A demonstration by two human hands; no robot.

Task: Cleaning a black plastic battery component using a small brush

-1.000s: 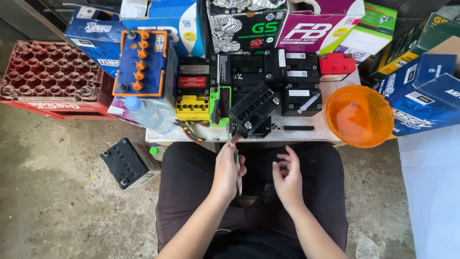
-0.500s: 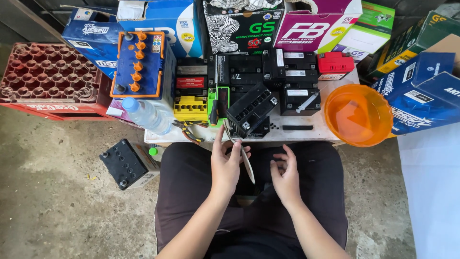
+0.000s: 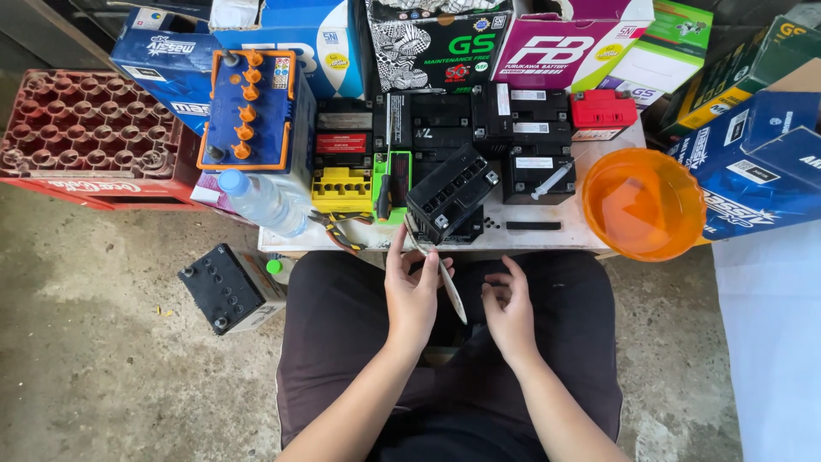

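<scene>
My left hand (image 3: 413,289) is at the near edge of the low white table (image 3: 547,233), its fingers pinched on a thin pale strip (image 3: 453,299) that slants down and to the right over my lap. Just right of the strip's lower end, my right hand (image 3: 510,312) hovers with loosely curled fingers and holds nothing. A small black battery (image 3: 451,192) sits tilted on the table directly above my left hand. A black-handled screwdriver (image 3: 384,195) lies on a green case to its left.
An orange bowl (image 3: 643,204), a syringe (image 3: 552,180), a water bottle (image 3: 261,201) and a blue battery with orange caps (image 3: 248,111) crowd the table. A red crate (image 3: 85,137) stands left, cardboard boxes (image 3: 753,162) behind and right, and a black battery (image 3: 224,287) on the floor.
My left hand has risen from my lap to the table edge, and the pale strip now shows between my hands. My right hand has shifted slightly down.
</scene>
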